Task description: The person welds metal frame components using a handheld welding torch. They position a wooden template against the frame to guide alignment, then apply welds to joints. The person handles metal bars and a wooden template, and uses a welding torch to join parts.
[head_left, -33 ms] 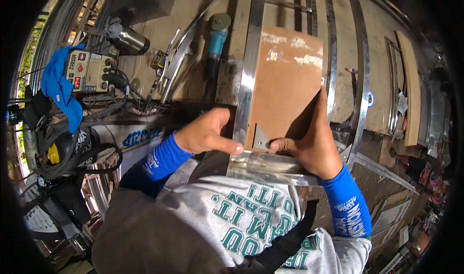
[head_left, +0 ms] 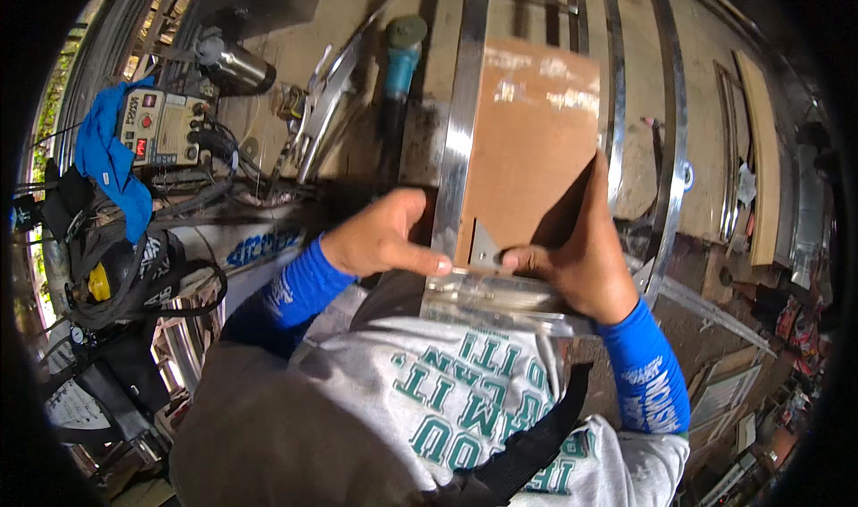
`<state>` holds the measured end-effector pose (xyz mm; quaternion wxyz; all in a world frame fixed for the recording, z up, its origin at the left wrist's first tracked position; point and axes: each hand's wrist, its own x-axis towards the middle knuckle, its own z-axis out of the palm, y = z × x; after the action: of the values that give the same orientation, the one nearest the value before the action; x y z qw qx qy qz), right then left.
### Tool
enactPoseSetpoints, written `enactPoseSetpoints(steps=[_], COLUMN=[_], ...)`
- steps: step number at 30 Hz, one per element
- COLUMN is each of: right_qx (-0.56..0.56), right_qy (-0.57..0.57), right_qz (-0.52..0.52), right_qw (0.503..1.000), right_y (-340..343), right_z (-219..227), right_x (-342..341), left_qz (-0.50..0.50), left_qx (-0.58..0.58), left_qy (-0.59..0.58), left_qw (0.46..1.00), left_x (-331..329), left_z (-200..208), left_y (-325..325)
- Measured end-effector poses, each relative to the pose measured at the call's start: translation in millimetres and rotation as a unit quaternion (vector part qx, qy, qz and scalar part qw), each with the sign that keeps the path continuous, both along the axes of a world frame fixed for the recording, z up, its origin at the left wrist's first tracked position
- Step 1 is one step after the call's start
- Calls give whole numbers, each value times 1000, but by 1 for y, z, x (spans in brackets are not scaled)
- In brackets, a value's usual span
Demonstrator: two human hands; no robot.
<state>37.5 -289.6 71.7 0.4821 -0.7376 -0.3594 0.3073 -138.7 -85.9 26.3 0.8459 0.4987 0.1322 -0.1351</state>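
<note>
A metal frame of shiny square tubing [head_left: 458,122] lies in front of me, its near crossbar close to my shirt. My left hand [head_left: 380,239] is closed around the near left corner, thumb stretched along the tube and fingertips hidden behind it. Inside the frame rests a brown board [head_left: 536,140] with pale torn patches at its far end. My right hand [head_left: 592,270] grips the board's near right part, its fingers out of sight beneath. The right thumb presses a small triangular metal plate [head_left: 483,244] at the board's near edge.
An angle grinder [head_left: 401,64] lies beyond my left hand. Farther left stand a welding machine [head_left: 161,127] with a blue cloth [head_left: 109,163] over it, cables and a steel tumbler [head_left: 237,67]. Long metal tubes [head_left: 668,149] and a wooden strip [head_left: 758,158] run along the right.
</note>
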Motion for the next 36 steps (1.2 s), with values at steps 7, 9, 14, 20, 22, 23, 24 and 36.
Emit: enactPoseSetpoints(steps=[7, 9, 14, 20, 22, 23, 24, 36], right_qx=[-28, -18, 21, 20, 26, 28, 25, -7], right_qy=[-34, -9, 13, 8, -2, -8, -8, -79], right_qz=[-11, -10, 7, -6, -8, -8, -9, -27], right_qw=[999, 1000, 1000, 1000, 1000, 1000, 1000, 996], right_y=[-2, -1, 2, 2, 1, 1, 2, 3], right_z=[-11, -11, -11, -8, -11, -12, -12, -15], right_x=[6, 6, 9, 7, 6, 6, 7, 0], left_qz=[9, 6, -51, -58, -71, -66, -60, -64], left_qx=[-4, -7, -26, -55, -47, -42, -37, 12], left_qy=[24, 33, 93, 112, 99, 94, 90, 67], left_qw=[1000, 999, 994, 991, 991, 992, 993, 996], left_x=[1, 0, -4, -1, -2, -1, 0, -7], left_z=[-6, -4, -6, 4, 1, 6, 9, -8], left_y=[5, 5, 19, 15, 16, 14, 13, 10])
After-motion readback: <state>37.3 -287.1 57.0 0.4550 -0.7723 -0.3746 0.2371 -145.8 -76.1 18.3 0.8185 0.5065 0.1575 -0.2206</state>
